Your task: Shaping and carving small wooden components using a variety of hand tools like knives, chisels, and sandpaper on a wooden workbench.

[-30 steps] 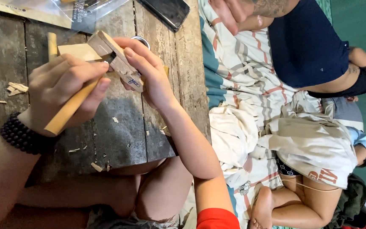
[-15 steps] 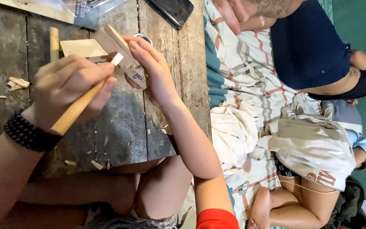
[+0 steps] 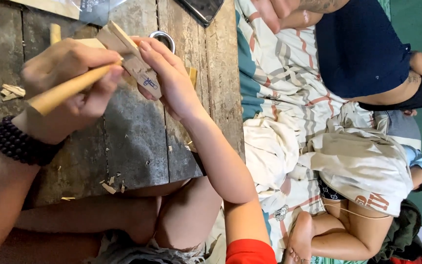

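My left hand (image 3: 62,63), with a black bead bracelet (image 3: 18,144) on the wrist, is wrapped around a carving tool with a pale wooden handle (image 3: 57,95). The tool's tip presses against a small light wooden block (image 3: 133,61) that has a blue drawing on one face. My right hand (image 3: 174,85) grips that block from the right, fingers curled over it. Both hands are held just above the dark wooden plank floor (image 3: 133,142).
Wood shavings (image 3: 11,92) and chips (image 3: 109,187) lie on the planks. A small metal ring (image 3: 163,40), a dark phone (image 3: 202,9) and clear plastic (image 3: 81,6) sit farther off. To the right, a person in a dark blue top (image 3: 362,44) and another person (image 3: 362,171) lie on striped bedding (image 3: 274,93).
My left hand has shifted up and toward the block, and the tool handle now lies flatter. The right hand keeps its hold on the block, turned slightly.
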